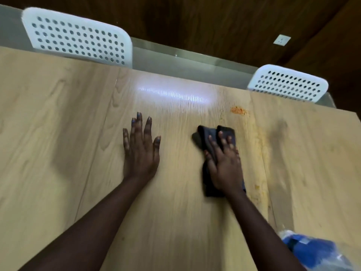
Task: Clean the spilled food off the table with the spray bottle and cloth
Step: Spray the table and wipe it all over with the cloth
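A dark folded cloth (205,137) lies on the light wooden table (58,133), and my right hand (224,163) presses flat on top of it, fingers spread. Beyond the cloth, an orange patch of spilled food (238,110) sits on the wood, apart from the cloth. Yellowish smears (261,153) run down the table to the right of my right hand. My left hand (140,149) rests palm down on the table, holding nothing. The spray bottle (316,251), blue and clear, shows blurred at the bottom right corner.
Two white perforated chairs stand at the table's far edge, one at the left (78,38) and one at the right (289,83). Behind them is dark wood panelling with a wall socket (281,40). A bright light reflection (172,92) lies on the tabletop.
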